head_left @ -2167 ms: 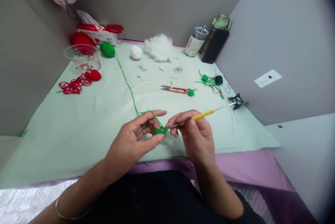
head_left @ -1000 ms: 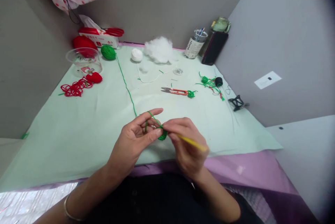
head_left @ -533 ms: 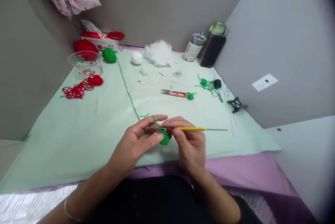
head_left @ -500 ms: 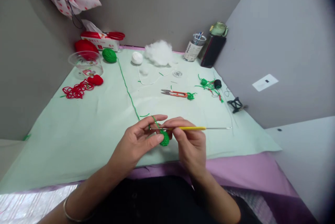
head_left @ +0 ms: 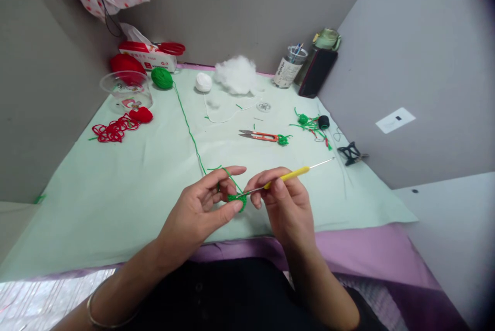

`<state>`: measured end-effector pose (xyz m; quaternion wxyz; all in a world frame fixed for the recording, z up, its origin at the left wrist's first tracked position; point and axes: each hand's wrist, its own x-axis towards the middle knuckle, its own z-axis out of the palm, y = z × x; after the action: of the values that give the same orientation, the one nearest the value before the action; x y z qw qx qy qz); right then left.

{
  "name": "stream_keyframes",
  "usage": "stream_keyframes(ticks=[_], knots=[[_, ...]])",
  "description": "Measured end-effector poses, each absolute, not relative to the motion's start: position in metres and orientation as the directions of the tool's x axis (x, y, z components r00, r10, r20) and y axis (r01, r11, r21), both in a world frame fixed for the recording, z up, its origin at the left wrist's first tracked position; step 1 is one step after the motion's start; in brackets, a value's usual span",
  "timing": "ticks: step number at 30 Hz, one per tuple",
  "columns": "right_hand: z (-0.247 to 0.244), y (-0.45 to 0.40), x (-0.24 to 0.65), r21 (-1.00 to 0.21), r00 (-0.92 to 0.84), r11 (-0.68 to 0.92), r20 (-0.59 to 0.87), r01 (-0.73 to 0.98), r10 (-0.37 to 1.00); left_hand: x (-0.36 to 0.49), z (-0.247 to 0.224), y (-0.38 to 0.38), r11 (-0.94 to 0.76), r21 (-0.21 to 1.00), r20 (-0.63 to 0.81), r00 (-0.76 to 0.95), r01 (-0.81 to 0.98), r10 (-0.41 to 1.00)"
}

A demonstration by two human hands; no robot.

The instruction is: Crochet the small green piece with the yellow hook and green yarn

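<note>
Between thumb and fingers, my left hand (head_left: 204,202) pinches a small green crochet piece (head_left: 241,202). Green yarn (head_left: 189,132) runs from a green yarn ball (head_left: 162,78) down the table and over my raised left index finger to the piece. My right hand (head_left: 288,202) grips a yellow-handled crochet hook (head_left: 296,174), tilted up to the right. Its left tip is at the top of the green piece; whether it sits inside a stitch I cannot tell. The hook's other metal end points toward the right side of the table.
Orange thread snips (head_left: 259,136) lie beyond my hands. Behind them are white stuffing (head_left: 236,76) and a white yarn ball (head_left: 203,82). Red yarn (head_left: 114,130) and a clear plastic bowl (head_left: 133,96) are at left. Green scraps (head_left: 303,119), a jar (head_left: 288,70) and a phone (head_left: 317,73) stand right.
The hook has swung from nearly level to slanting, its right end higher. My right hand has shifted slightly right, and the green piece has tipped in my left fingers.
</note>
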<state>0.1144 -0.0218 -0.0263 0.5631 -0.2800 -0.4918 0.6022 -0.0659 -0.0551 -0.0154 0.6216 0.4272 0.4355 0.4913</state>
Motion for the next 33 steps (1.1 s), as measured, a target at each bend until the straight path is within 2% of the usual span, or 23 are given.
stream_keyframes(ticks=[9,15,19,26,33], knots=[[-0.026,-0.030,0.124,-0.911,-0.214,0.344,0.391,-0.227,0.895,-0.066,-0.013,-0.055,0.096,0.985,-0.079,0.118,-0.141,0.990],[-0.028,-0.026,0.122,-0.914,-0.234,0.155,0.256,-0.375,0.938,-0.067,-0.013,-0.054,0.110,0.985,-0.090,0.150,-0.129,0.985],[-0.030,-0.024,0.118,-0.903,-0.240,0.103,0.219,-0.417,0.946,-0.068,-0.014,-0.054,0.132,0.981,-0.107,0.171,-0.142,0.980],[-0.035,-0.024,0.117,-0.906,-0.252,0.099,0.217,-0.412,0.943,-0.068,-0.015,-0.055,0.126,0.974,-0.092,0.179,-0.188,0.980],[-0.038,-0.025,0.118,-0.912,-0.244,0.171,0.274,-0.373,0.930,-0.068,-0.017,-0.055,0.155,0.963,-0.113,0.190,-0.221,0.975]])
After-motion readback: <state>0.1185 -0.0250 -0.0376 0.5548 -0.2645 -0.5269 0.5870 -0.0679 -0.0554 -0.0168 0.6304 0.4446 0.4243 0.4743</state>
